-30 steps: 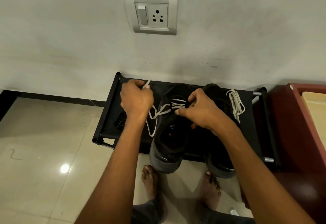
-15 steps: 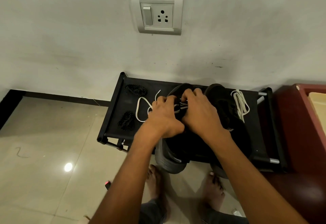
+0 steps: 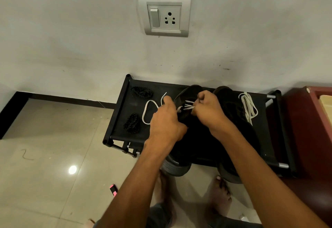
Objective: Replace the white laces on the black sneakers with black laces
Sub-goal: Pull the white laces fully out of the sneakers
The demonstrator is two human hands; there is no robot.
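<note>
Two black sneakers sit side by side on a low black rack against the wall, heels hanging over its front edge. Both hands work over the left sneaker. The left hand is closed on the white lace at the shoe's left side; its fingers are curled together around the strand, and a loose loop of it runs out to the left and lies on the rack, with a free end sticking up just above the knuckles. The right hand is closed over the eyelet rows, fingers pinched on the crossing strands, which show as short white bars in the gap between the two hands. The right sneaker has no lace in it that can be seen; a bundled white lace lies just beside it on the right. Two coiled black laces rest on the rack's left part, well apart from the fingers.
</note>
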